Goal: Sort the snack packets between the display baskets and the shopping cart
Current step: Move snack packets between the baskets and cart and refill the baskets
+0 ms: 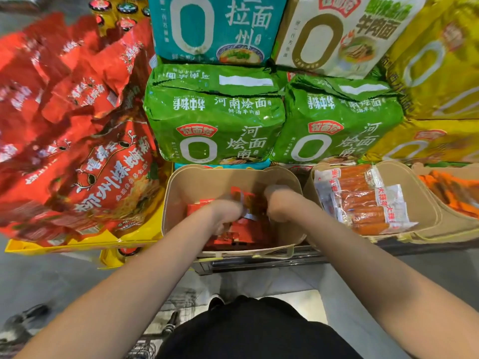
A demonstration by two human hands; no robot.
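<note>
Both of my hands are reaching down into the middle cardboard display basket [178, 203]; I judge this is to gather several packets in one go. Nearest me, wire of the shopping cart [145, 348] is peeking in, mostly cut off. My left hand [228, 213] and right hand [278, 203] are curling around red snack packets [248, 234], though blur is hiding exact finger placement. Right of it, a second basket [425, 203] is holding orange sausage sticks [363, 200]. Behind, green noodle multipacks [215, 117] are standing stacked.
</note>
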